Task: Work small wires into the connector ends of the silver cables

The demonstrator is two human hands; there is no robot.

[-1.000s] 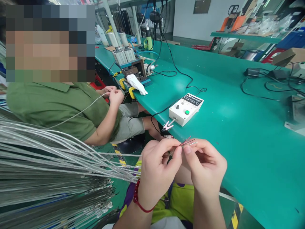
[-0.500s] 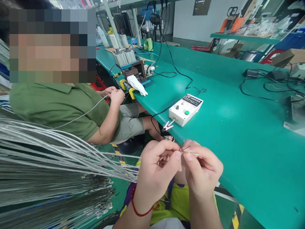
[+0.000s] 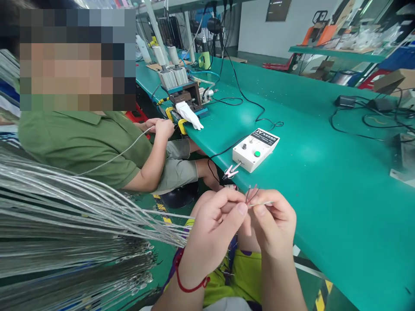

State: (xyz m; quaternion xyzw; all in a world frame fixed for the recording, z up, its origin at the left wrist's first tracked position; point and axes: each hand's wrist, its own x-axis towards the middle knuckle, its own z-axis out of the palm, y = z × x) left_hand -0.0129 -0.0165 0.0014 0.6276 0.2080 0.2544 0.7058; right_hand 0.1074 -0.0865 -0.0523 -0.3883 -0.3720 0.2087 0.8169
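Note:
My left hand (image 3: 215,231), with a red cord bracelet (image 3: 191,288) at the wrist, pinches thin coloured wires (image 3: 249,195) between thumb and forefinger. Two dark strands stick up from that pinch. Close beside it, my right hand (image 3: 275,220) holds a pale wire (image 3: 263,204) from the same end between thumb and fingertips. Both hands are above my lap, in front of the bench edge. A thick bundle of clear-sheathed silver cables (image 3: 106,194) runs in from the left and passes behind my left hand. Which cable the wires belong to is hidden.
On the green bench (image 3: 324,194) sits a white control box (image 3: 256,151) with a green button and a pink-and-black clip (image 3: 230,172) in front. A press-like machine (image 3: 184,93) with a white glove (image 3: 189,115) is farther left. A co-worker (image 3: 87,147) sits left, holding a cable.
The dark strands at my fingertips now stand more upright and apart. My right hand has shifted slightly left, while the pale wire stays in its pinch. The view has moved a little.

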